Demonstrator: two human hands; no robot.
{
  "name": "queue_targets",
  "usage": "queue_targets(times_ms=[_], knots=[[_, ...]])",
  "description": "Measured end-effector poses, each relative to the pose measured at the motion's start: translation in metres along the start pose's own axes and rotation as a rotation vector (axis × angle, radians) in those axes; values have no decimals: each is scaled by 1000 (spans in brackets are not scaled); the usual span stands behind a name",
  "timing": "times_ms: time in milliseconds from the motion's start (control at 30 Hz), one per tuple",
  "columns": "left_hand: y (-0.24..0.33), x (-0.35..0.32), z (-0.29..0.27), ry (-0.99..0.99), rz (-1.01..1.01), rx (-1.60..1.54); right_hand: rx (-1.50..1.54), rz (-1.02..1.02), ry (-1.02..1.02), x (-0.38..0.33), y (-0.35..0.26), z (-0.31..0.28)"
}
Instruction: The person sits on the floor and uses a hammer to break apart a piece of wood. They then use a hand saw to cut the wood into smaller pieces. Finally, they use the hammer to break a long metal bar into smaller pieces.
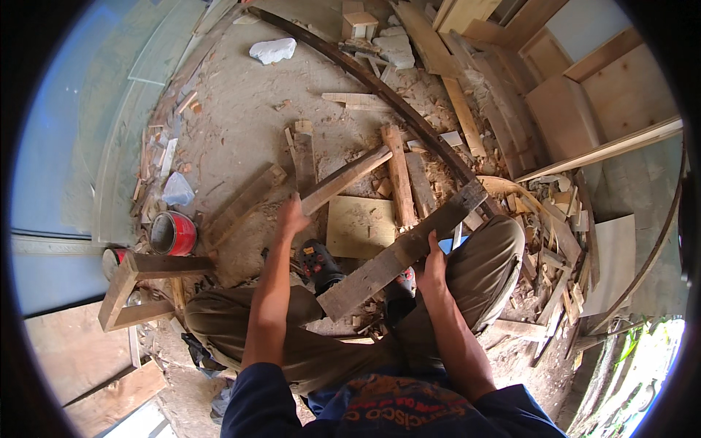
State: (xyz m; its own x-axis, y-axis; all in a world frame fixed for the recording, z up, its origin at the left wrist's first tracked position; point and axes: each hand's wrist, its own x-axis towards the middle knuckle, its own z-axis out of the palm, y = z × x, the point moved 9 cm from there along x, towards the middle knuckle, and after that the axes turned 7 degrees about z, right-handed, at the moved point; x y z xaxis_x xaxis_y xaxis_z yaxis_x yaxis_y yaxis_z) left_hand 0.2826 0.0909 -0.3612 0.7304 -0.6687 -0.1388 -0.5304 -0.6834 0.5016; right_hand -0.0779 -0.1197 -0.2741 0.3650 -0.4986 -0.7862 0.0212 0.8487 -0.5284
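dark, weathered, flat wooden plank, slanting in front of the seated person, above black clog-style shoes, its far end near the right knee. the right hand grips its near edge, off-centre toward that knee; most of its fingers are hidden. the left hand has its fingers closed on the near end of a light brown, squared wooden beam, whose far end is beside a reddish-brown wooden post. a grip nearer the plank's middle would probably balance it better. keeping its lower end off the shoes seems wise, and bare skin should avoid sliding along rough edges. the beam likely wants lifting clear of the post before any swing.
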Motion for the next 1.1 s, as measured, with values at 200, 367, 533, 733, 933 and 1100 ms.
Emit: queue_targets(times_ms=[200, 367, 533, 733, 933, 1100], knots=[[17, 27, -37, -69, 50, -49, -42, -36, -24, 0, -4, 1], [-21, -4, -53, 43, 58, -34, -69, -18, 9, -17, -9, 29], [-50, -78, -41, 137, -185, -229, -89, -36, 13, -11, -15, 26], [-82, -115, -9, 248, -414, -367, -88, 65, -49, 11, 16, 36], [-95, -127, 17, 273, -497, -411, -87, 9, -49, 12, 21, 39], [-125, -124, 30, 105, -638, -310, -80, 27, -114, 13, 23, 53]])
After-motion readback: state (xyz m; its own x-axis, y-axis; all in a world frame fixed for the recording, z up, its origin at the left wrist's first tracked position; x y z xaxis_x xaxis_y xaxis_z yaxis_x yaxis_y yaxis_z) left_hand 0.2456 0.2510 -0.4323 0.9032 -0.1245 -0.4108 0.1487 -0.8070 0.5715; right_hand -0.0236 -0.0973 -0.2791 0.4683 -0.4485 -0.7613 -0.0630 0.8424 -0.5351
